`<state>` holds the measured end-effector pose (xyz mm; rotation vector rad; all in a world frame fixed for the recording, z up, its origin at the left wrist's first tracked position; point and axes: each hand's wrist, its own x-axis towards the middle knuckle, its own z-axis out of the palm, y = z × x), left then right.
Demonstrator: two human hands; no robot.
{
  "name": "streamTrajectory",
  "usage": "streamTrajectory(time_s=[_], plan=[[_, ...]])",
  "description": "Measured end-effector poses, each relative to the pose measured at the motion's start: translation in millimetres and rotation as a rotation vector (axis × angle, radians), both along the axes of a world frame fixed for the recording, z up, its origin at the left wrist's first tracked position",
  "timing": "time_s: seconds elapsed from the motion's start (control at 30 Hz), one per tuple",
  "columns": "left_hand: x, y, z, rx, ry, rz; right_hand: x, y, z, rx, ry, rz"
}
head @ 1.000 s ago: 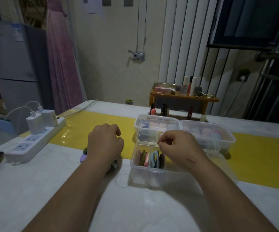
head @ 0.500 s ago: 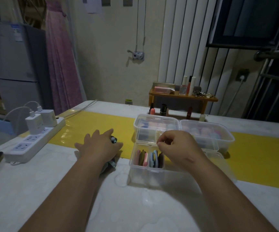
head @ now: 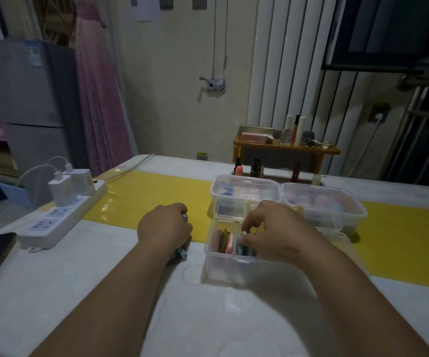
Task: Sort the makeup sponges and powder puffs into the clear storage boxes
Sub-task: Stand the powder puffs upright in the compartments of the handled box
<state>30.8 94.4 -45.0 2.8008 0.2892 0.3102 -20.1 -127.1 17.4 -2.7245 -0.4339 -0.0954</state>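
Clear boxes (head: 245, 194): three. Power strip (head: 53, 225): one. White chargers (head: 62, 193): two. Hands: two, left hand (head: 164, 228) and right hand (head: 278, 233). Puffs (head: 223, 240) in near box: at least four, exact count unclear.

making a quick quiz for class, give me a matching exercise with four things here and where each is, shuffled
Things:
1. white plastic power strip
2. small brown wooden shelf
3. left hand
4. right hand

Places:
A. pinching a dark flat puff in the near open clear plastic box
B. left edge of the white table
C. behind the lidded clear boxes
D. gripping loose puffs on the table

Pairs: 1-B, 2-C, 3-D, 4-A
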Motion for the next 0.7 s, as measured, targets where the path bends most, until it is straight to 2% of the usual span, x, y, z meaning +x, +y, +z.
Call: streamTrajectory(time_s=[0.23,0.43,0.5,0.63,0.7], plan=[[-6,-18,6,-0.105,-0.06,-0.074,-6,2,9,-0.165,0.028,-0.106],[-11,-46,8,-0.264,-0.09,-0.207,4,-9,11,-0.254,0.152,-0.257],[-12,-56,8,-0.172,-0.083,-0.246,5,-12,9,-0.223,0.16,-0.251],[-14,-61,11,0.135,-0.055,-0.176,5,-17,5,-0.075,0.122,-0.196],[-17,-62,13,0.204,-0.035,-0.157,4,-19,5,-0.024,0.113,-0.179]])
